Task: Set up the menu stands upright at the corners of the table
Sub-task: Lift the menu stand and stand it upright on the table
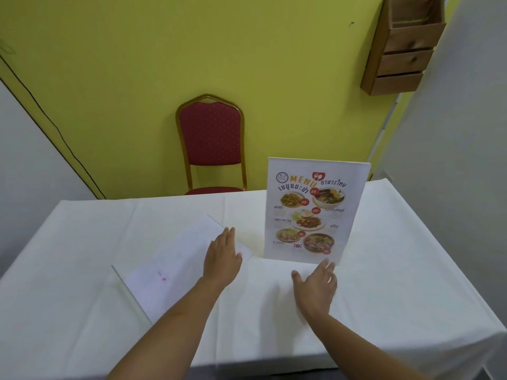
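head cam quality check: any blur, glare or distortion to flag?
Head view: wide-angle bowing bends the table edges and walls; soft even light, faint shadows; no glare on the upright menu stand, headings legible, fine print mushy; slight softness on the right hand; flat menu stand washed out.

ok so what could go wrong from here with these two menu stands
1. The upright menu stand stands near the table's middle, not a corner; the right hand, open at its base, could tip it over.
2. The flat menu stand lies face down under the left hand; dragging it may ruck the white tablecloth.
3. Its clear edges are hard to see, so a grip could slip.
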Demonstrator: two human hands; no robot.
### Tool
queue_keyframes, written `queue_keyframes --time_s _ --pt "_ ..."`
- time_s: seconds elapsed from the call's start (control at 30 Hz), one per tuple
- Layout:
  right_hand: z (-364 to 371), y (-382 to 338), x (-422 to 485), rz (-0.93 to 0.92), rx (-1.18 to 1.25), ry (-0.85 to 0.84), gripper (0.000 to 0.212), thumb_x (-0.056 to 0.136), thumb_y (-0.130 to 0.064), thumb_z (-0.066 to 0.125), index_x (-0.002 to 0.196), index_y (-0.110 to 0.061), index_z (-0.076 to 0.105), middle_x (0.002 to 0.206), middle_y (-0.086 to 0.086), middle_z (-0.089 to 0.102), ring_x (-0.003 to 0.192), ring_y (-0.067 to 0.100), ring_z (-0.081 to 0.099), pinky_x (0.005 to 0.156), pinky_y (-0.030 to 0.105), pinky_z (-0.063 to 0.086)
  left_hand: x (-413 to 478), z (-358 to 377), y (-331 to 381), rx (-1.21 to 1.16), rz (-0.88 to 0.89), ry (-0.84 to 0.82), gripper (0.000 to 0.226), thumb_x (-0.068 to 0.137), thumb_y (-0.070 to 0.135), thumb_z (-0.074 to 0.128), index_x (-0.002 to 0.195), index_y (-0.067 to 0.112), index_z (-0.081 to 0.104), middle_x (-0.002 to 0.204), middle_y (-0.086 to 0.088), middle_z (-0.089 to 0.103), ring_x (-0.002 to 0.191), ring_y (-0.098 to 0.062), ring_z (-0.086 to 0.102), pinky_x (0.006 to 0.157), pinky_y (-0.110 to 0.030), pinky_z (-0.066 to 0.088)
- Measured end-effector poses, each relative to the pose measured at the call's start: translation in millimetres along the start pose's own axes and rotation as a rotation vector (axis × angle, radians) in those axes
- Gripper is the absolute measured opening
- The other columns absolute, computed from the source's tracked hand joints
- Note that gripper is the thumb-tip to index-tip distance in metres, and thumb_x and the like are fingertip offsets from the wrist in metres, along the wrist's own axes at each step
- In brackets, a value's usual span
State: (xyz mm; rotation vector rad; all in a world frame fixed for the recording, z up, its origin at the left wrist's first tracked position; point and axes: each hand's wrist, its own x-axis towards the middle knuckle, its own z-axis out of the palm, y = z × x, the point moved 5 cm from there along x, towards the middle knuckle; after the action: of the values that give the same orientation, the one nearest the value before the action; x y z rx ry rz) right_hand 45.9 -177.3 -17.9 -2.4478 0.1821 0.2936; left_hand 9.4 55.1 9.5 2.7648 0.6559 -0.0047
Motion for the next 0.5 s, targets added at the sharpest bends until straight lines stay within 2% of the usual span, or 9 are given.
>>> queue_keyframes --time_s 0.17,0.33,0.43,0.5 --pt "56 -47 -43 -0.145 -0.068 -0.161 0.087 0.094 -0.052 0.043 0.154 -0.01 -0.004 0.163 0.009 -0.007 0.15 0.03 0.0 0.122 0.041 0.003 1 -9 -78 0.112 -0.124 -0.073 0.068 0.101 0.036 0.039 0.156 0.01 0.009 0.165 -0.009 0.01 0.152 -0.024 0.014 0.123 -0.038 0.011" --pt "117 -92 -85 -0.324 -0.24 -0.327 0.091 0.091 -0.065 0.033 0.154 -0.015 -0.009 0.162 0.006 -0.016 0.15 0.027 -0.011 0.119 0.041 -0.007 3 -21 -142 0.137 -0.202 -0.114 0.07 0.101 0.04 0.039 0.156 0.008 0.011 0.163 -0.011 0.013 0.151 -0.028 0.013 0.123 -0.04 0.011" --pt "145 -105 -102 -0.332 -0.307 -0.376 0.091 0.091 -0.066 0.03 0.153 -0.015 -0.011 0.162 0.005 -0.018 0.149 0.027 -0.013 0.118 0.042 -0.009 10 -22 -170 0.105 -0.245 -0.138 0.071 0.1 0.043 0.038 0.155 0.005 0.012 0.162 -0.015 0.017 0.15 -0.031 0.016 0.122 -0.041 0.014" --pt "157 -107 -110 -0.287 -0.312 -0.401 0.089 0.093 -0.063 0.03 0.153 -0.013 -0.012 0.162 0.006 -0.018 0.149 0.027 -0.014 0.119 0.042 -0.009 14 -20 -183 0.032 -0.293 -0.165 0.072 0.1 0.042 0.04 0.154 0.003 0.015 0.159 -0.017 0.025 0.147 -0.032 0.024 0.12 -0.041 0.02"
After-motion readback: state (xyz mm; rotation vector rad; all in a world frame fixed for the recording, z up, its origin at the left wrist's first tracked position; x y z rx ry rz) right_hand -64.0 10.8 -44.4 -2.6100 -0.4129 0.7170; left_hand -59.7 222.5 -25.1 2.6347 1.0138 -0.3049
